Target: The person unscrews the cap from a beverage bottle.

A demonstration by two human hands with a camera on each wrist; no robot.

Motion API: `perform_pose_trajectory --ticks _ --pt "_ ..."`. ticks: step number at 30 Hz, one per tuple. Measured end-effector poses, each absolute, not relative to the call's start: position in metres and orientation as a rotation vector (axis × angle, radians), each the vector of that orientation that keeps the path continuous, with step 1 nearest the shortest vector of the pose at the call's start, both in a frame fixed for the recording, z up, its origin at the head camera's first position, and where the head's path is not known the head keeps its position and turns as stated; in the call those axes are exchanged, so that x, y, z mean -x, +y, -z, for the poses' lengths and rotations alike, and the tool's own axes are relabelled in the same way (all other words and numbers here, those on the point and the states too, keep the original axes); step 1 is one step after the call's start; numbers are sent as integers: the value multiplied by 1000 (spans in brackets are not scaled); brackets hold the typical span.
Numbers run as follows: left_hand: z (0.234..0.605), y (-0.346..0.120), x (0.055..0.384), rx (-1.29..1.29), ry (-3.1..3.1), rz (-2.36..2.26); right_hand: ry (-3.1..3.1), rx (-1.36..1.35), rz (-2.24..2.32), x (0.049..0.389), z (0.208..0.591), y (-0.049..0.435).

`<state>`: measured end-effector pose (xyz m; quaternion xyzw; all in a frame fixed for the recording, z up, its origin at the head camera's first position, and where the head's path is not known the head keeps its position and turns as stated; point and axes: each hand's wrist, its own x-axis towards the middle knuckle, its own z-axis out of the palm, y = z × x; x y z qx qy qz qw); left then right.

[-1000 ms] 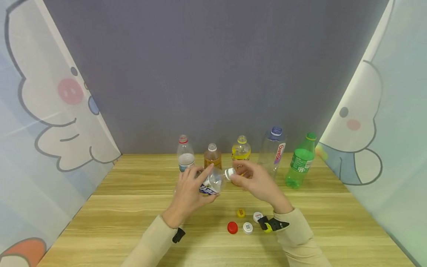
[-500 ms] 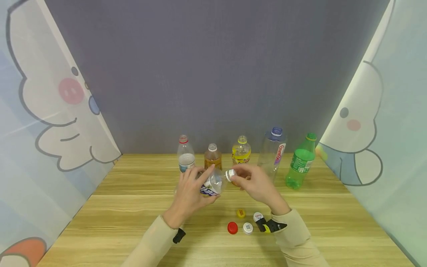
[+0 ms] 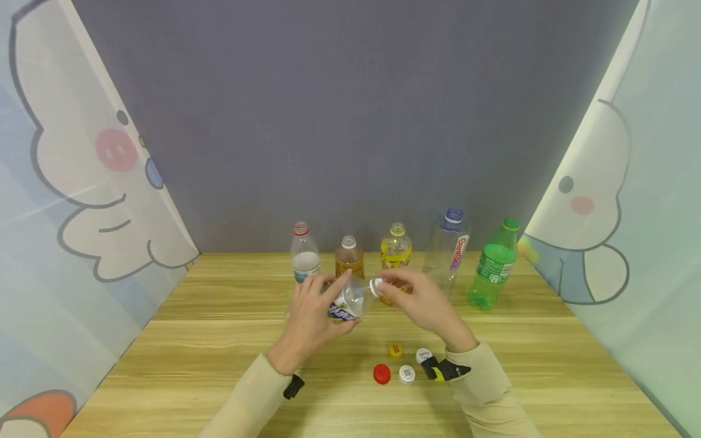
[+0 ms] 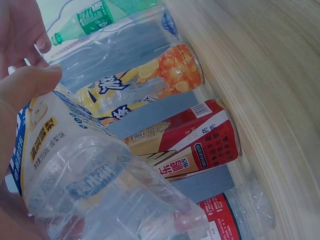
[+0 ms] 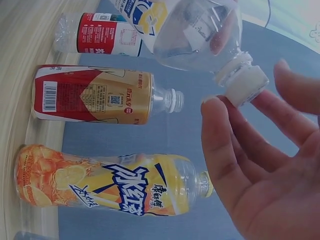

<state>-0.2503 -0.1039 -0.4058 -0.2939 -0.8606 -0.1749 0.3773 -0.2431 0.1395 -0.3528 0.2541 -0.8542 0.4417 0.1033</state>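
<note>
My left hand point(image 3: 309, 313) grips a clear plastic drink bottle point(image 3: 353, 296) with a white and blue label, tilted with its neck to the right. A white bottle cap point(image 5: 247, 85) sits on the bottle's mouth. My right hand point(image 3: 424, 301) holds the cap between thumb and fingers in the head view. In the right wrist view, one fingertip point(image 5: 282, 70) stands apart from the cap, while other fingers pass behind it. Pear pictures and print show on the label in the left wrist view, and the bottle's base points toward that camera.
Behind the hands stand uncapped bottles: a red-ringed one point(image 3: 305, 255), a red-and-gold-labelled one point(image 5: 95, 95), a yellow-labelled one point(image 5: 125, 185), a tall clear one point(image 3: 446, 252) and a green one point(image 3: 495, 264). Loose red point(image 3: 381, 373), yellow point(image 3: 395, 350) and white point(image 3: 407, 374) caps lie in front.
My right fingers shift slightly around the white cap, and the right wrist has moved a little left and then stayed. The left hand and bottle keep their place.
</note>
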Motion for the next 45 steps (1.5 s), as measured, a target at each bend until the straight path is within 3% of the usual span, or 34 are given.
perform_pose_trajectory --ticks 11,24,45 --pt "407 -104 252 753 -2188 433 -2562 -548 -1355 244 352 136" --pt "407 -105 250 741 -2206 456 -2513 -779 -1284 243 352 140" --pt "404 -108 252 710 -2231 688 -2524 -723 -1271 242 350 146"
